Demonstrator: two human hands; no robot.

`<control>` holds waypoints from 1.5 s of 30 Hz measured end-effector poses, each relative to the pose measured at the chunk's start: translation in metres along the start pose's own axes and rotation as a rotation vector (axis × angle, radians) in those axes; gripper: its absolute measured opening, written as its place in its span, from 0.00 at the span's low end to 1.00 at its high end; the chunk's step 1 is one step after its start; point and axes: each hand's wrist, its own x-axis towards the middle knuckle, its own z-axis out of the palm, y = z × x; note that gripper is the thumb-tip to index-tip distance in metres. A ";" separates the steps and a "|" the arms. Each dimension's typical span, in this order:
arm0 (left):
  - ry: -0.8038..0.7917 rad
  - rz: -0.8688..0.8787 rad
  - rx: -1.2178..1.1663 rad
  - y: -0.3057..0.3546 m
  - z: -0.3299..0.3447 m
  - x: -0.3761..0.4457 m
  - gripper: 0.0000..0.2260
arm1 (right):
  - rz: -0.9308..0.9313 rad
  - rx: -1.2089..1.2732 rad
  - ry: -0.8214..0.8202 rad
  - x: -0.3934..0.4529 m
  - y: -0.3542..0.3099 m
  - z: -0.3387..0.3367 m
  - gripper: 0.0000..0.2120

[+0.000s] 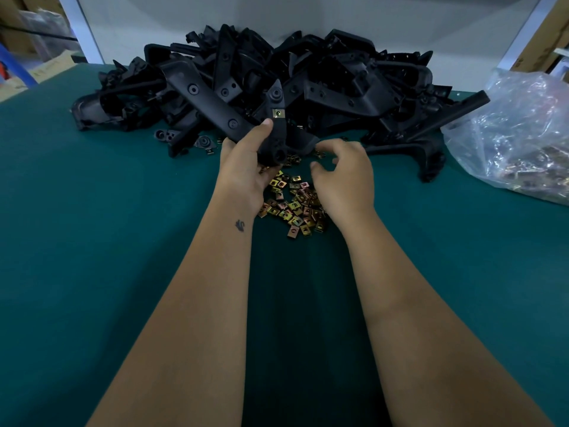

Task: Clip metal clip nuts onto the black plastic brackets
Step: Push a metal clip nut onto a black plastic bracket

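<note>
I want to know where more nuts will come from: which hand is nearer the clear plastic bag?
Right. The right hand hovers over the loose clip nuts, well short of the plastic bag at the table's right edge. The left hand, gripping a bracket, is farther away.

1. A dark green mat point(92, 241) covers the work surface from the near edge to the back.
2. A pale wall panel point(308, 16) stands upright along the far edge of the mat.
3. Light metal frame posts rise at both back corners, one on the left point(80, 29) and one on the right point(520, 38).
4. Brown cardboard boxes point(551, 41) sit behind the right post (their print is too small to read).
5. More cardboard point(18, 29) and a flat sheet of it point(50, 70) lie beyond the left post.
6. A blue object point(12, 64) shows at the far left edge, too blurred to identify.
</note>
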 end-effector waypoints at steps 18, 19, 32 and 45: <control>0.011 0.002 0.002 -0.001 -0.002 0.003 0.21 | -0.213 -0.264 -0.277 -0.009 -0.012 0.009 0.09; 0.011 0.001 0.007 -0.001 -0.002 0.003 0.21 | -0.218 -0.259 -0.271 -0.009 -0.012 0.008 0.09; 0.030 0.001 -0.016 0.000 -0.001 0.002 0.21 | -0.156 -0.234 -0.331 -0.008 -0.011 0.004 0.10; 0.005 0.001 -0.027 0.000 0.000 0.000 0.20 | -0.054 0.200 -0.214 -0.006 -0.013 0.006 0.08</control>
